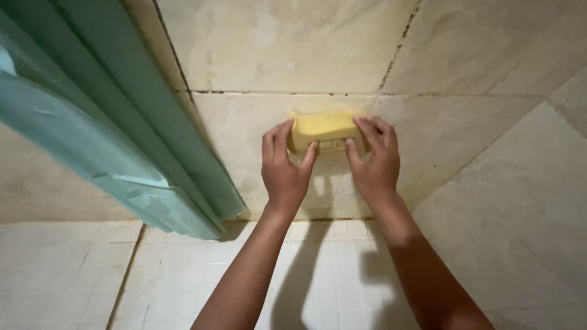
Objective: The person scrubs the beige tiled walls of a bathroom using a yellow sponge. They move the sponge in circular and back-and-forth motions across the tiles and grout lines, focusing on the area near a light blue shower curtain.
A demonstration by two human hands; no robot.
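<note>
Both hands hold a yellow sponge [323,129] flat against a cream tiled wall [287,43], in the middle of the view and just below a dark horizontal grout line [257,93]. The left hand [283,166] grips the sponge's left end: its fingers curl up over the left edge and the thumb reaches across the lower front, so the hand is closed around that end. The right hand [374,160] mirrors it on the right end, fingers laid over the upper right corner and thumb tucked under the lower edge, pinching the sponge between them. The two thumbs nearly meet below the sponge, where a pale patch sits against the tile; it may be foam or a lighter underside of the sponge, but the view is too soft to tell.

Both forearms rise from the bottom of the frame and cast dark shadows on the wall and floor beneath them. The wall tile under the sponge carries faint stains, and the grout shows dark specks.

To the left, a teal shower curtain [92,122] hangs in folds, slanting down toward the bottom of the wall, near the left hand but apart from it. Below, the floor [183,281] is laid in small whitish square tiles. On the right, a second tiled wall [526,201] meets the first at a corner, well apart from the sponge.
</note>
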